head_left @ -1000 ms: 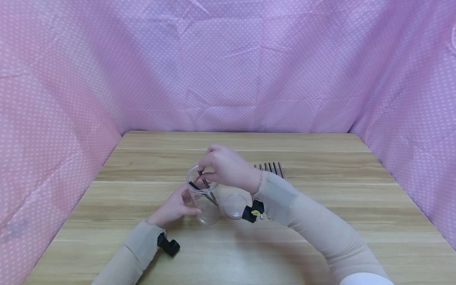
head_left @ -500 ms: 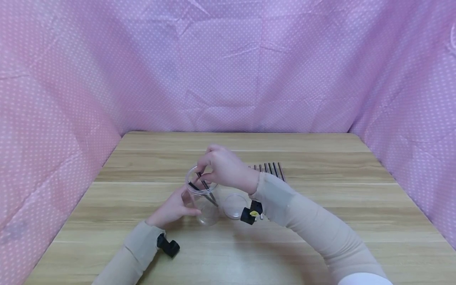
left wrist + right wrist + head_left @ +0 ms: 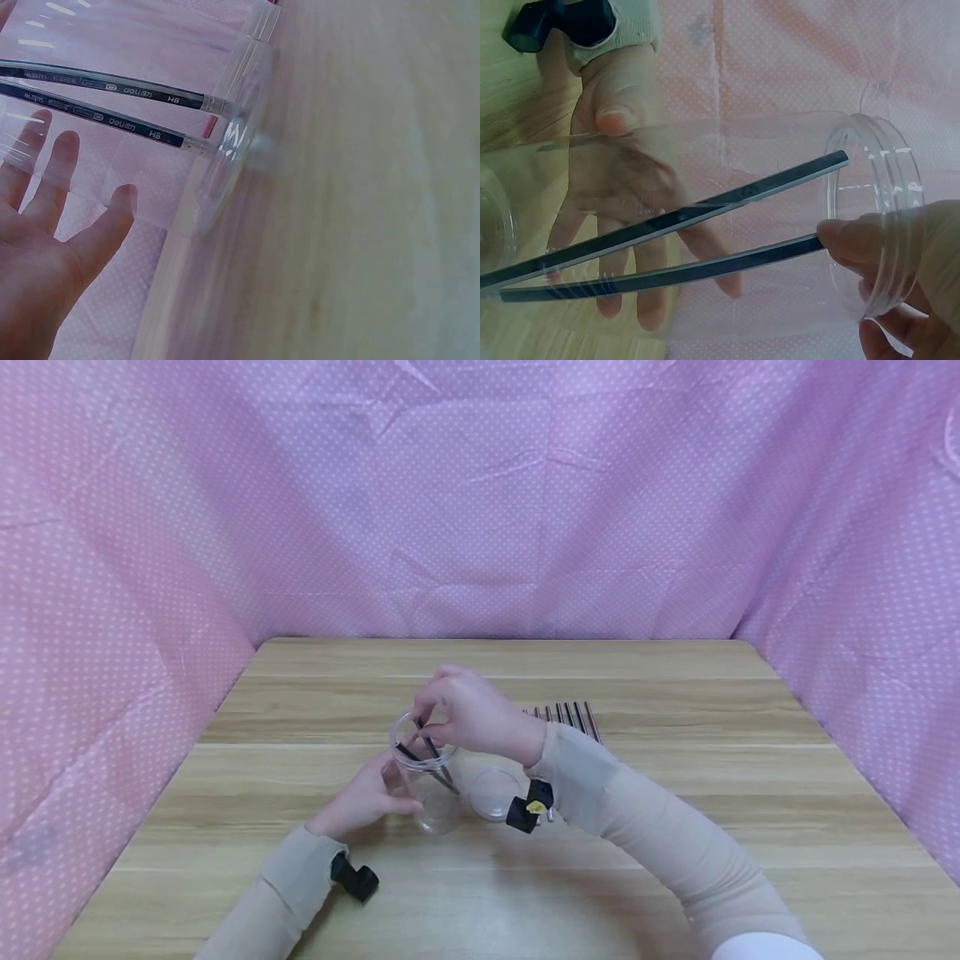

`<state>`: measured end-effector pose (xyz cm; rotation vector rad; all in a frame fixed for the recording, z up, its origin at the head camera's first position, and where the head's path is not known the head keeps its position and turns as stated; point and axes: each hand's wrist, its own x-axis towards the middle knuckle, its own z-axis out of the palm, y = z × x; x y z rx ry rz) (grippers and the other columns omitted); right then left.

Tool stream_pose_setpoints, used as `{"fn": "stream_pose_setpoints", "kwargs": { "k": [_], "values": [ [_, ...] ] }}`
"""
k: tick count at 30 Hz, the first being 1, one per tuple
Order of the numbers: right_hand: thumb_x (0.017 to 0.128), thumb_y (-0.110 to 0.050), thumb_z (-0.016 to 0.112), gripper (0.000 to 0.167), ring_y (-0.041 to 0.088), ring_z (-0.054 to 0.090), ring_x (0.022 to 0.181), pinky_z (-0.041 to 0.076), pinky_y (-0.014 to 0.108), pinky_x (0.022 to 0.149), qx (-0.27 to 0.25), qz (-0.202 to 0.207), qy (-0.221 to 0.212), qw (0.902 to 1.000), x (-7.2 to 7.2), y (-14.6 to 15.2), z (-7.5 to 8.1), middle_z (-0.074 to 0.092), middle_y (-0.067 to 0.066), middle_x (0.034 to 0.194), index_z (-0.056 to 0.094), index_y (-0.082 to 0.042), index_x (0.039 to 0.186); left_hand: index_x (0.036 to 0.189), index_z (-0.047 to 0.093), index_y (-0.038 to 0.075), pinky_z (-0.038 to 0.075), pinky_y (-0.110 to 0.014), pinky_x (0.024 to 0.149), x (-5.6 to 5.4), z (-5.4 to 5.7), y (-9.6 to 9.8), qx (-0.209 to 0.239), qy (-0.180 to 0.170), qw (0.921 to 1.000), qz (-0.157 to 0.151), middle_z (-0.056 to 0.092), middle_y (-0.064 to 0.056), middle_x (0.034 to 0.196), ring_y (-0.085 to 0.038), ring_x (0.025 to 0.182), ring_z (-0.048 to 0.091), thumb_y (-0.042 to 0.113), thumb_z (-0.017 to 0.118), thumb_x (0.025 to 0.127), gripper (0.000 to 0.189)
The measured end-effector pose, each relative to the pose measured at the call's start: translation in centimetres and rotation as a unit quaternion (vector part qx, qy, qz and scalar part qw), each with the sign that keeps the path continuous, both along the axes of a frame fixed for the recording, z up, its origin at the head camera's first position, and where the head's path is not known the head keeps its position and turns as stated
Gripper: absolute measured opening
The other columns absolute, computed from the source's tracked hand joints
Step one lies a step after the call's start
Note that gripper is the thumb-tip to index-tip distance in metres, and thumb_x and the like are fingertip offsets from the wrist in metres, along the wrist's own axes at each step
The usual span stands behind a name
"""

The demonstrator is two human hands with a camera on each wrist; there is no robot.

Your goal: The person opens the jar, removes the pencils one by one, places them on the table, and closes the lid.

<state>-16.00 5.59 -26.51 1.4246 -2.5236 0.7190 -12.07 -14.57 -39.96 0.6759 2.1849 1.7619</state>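
Note:
A tall clear plastic jar (image 3: 437, 814) stands on the table, its mouth uncovered. My left hand (image 3: 367, 797) holds it from the left, fingers round the far side and thumb at the front. Two dark pencils marked HB lean inside. My right hand (image 3: 480, 714) reaches over the rim and pinches the upper end of one pencil (image 3: 727, 268) between thumb and finger, just inside the mouth. The second pencil (image 3: 772, 182) leans free against the jar wall. In the left wrist view, the lower pencil ends (image 3: 196, 145) are down by the jar's bottom.
A round clear lid (image 3: 493, 793) lies on the wooden table (image 3: 675, 693) right of the jar. Beyond it several more pencils (image 3: 573, 717) lie in a row, partly hidden under the right forearm. Pink dotted cloth (image 3: 480, 510) hangs around the back and sides.
My right hand and forearm have shifted slightly left, uncovering more of the pencil row, still pinching the pencil in the jar. My left hand and the jar have stayed put.

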Motion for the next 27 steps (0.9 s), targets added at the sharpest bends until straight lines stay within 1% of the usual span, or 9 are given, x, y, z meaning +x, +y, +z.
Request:
{"fn": "stream_pose_setpoints", "kwargs": {
  "k": [5, 11, 13, 15, 17, 19, 21, 23, 27],
  "values": [
    [0.076, -0.012, 0.078, 0.013, 0.014, 0.058, 0.085, 0.047, 0.023, 0.080, -0.020, 0.012, -0.003, 0.9997, -0.1, 0.3, -0.2, 0.072, -0.003, 0.086, 0.071, -0.009, 0.086, 0.146, 0.030, 0.008, 0.022, -0.058, 0.109, -0.1, 0.0, 0.1, 0.006, 0.007, 0.9999, -0.012, 0.038, -0.015, 0.148, 0.003, 0.127, 0.040, -0.004, 0.071, 0.076, 0.082],
    [0.077, -0.009, 0.077, 0.013, 0.014, 0.061, 0.090, 0.049, 0.024, 0.084, -0.046, 0.031, -0.008, 0.9984, 0.1, 0.5, -0.3, 0.072, 0.000, 0.090, 0.071, -0.008, 0.089, 0.144, 0.031, 0.006, 0.023, -0.062, 0.109, 0.1, 0.1, 0.1, -0.006, 0.000, 1.0000, 0.002, 0.039, -0.016, 0.147, 0.008, 0.123, 0.041, -0.003, 0.073, 0.076, 0.080],
    [0.077, -0.007, 0.076, 0.014, 0.015, 0.062, 0.090, 0.049, 0.023, 0.084, -0.065, 0.043, -0.007, 0.9970, 0.1, 0.7, -0.3, 0.072, 0.002, 0.092, 0.071, -0.007, 0.090, 0.144, 0.032, 0.005, 0.023, -0.060, 0.109, 0.0, 0.0, 0.1, -0.005, 0.003, 1.0000, 0.000, 0.039, -0.017, 0.147, 0.007, 0.124, 0.041, -0.003, 0.073, 0.075, 0.080],
    [0.078, -0.004, 0.074, 0.014, 0.016, 0.063, 0.089, 0.049, 0.023, 0.084, -0.093, 0.056, -0.011, 0.9940, 0.1, 0.8, -0.2, 0.072, 0.004, 0.091, 0.070, -0.005, 0.091, 0.144, 0.031, 0.004, 0.026, -0.053, 0.111, -0.1, -0.1, 0.1, 0.001, 0.011, 0.9999, -0.010, 0.039, -0.017, 0.147, 0.004, 0.126, 0.041, -0.004, 0.072, 0.076, 0.080],
    [0.078, 0.000, 0.073, 0.015, 0.016, 0.065, 0.087, 0.050, 0.022, 0.083, -0.125, 0.069, -0.019, 0.9896, 0.1, 0.9, -0.1, 0.072, 0.006, 0.090, 0.069, -0.002, 0.092, 0.145, 0.029, 0.003, 0.029, -0.039, 0.111, -0.3, -0.3, 0.1, 0.011, 0.021, 0.9995, -0.020, 0.038, -0.018, 0.147, 0.002, 0.128, 0.040, -0.007, 0.071, 0.076, 0.081],
    [0.078, 0.002, 0.072, 0.015, 0.017, 0.066, 0.086, 0.050, 0.020, 0.083, -0.152, 0.079, -0.023, 0.9849, 0.1, 1.0, 0.0, 0.071, 0.008, 0.089, 0.069, 0.000, 0.093, 0.146, 0.027, 0.001, 0.030, -0.025, 0.108, -0.4, -0.4, 0.1, 0.020, 0.030, 0.9989, -0.028, 0.038, -0.020, 0.147, 0.001, 0.129, 0.040, -0.009, 0.070, 0.075, 0.083],
    [0.078, 0.003, 0.071, 0.016, 0.017, 0.067, 0.086, 0.050, 0.019, 0.084, -0.175, 0.083, -0.026, 0.9807, 0.1, 1.2, 0.1, 0.072, 0.010, 0.089, 0.068, 0.002, 0.094, 0.147, 0.023, -0.001, 0.031, -0.016, 0.105, -0.5, -0.4, 0.1, 0.024, 0.041, 0.9983, -0.033, 0.039, -0.022, 0.145, 0.001, 0.128, 0.041, -0.010, 0.070, 0.075, 0.086],
    [0.079, 0.003, 0.070, 0.016, 0.018, 0.067, 0.088, 0.050, 0.019, 0.085, -0.189, 0.082, -0.028, 0.9782, 0.3, 1.3, 0.4, 0.072, 0.011, 0.091, 0.068, 0.002, 0.095, 0.147, 0.020, -0.002, 0.031, -0.013, 0.103, -0.5, -0.4, 0.1, 0.027, 0.045, 0.9980, -0.035, 0.039, -0.023, 0.145, 0.002, 0.128, 0.042, -0.011, 0.069, 0.074, 0.089],
    [0.080, 0.004, 0.068, 0.017, 0.020, 0.068, 0.093, 0.050, 0.018, 0.088, -0.212, 0.079, -0.040, 0.9731, 0.6, 1.5, 0.9, 0.071, 0.013, 0.096, 0.067, 0.003, 0.097, 0.148, 0.018, 0.000, 0.033, -0.014, 0.103, -0.4, -0.3, 0.1, 0.026, 0.049, 0.9979, -0.034, 0.039, -0.024, 0.145, -0.002, 0.128, 0.043, -0.011, 0.069, 0.074, 0.091]
  ]
}}
